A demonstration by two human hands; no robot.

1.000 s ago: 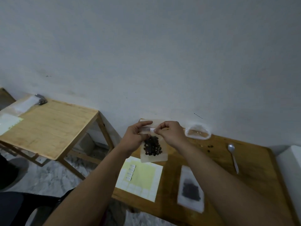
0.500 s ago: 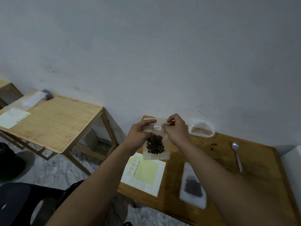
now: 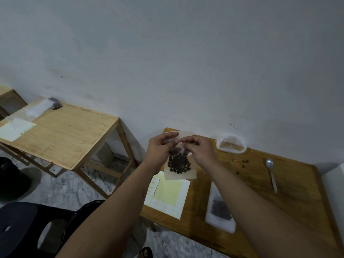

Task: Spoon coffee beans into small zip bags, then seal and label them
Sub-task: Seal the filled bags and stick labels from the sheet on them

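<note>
Shifted inward since half a second back: right hand (image 3: 200,150), fingertips now meeting the left thumb where a white label showed. Wooden table (image 3: 297,211) below. Above its near-left part, left hand (image 3: 160,149) and right hand both pinching the top of a clear zip bag (image 3: 178,175) of coffee beans, hanging upright off the tabletop. On the table's left end, yellow label sheet (image 3: 171,194); mid-table, filled bag (image 3: 220,209) lying flat; at its far edge, open plastic bag (image 3: 231,145); toward its right, spoon (image 3: 271,174) and loose beans (image 3: 244,162).

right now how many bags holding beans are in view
3: held bag between left hand and right hand; flat bag on the right table; probably a blurred bag on the left table.
</note>
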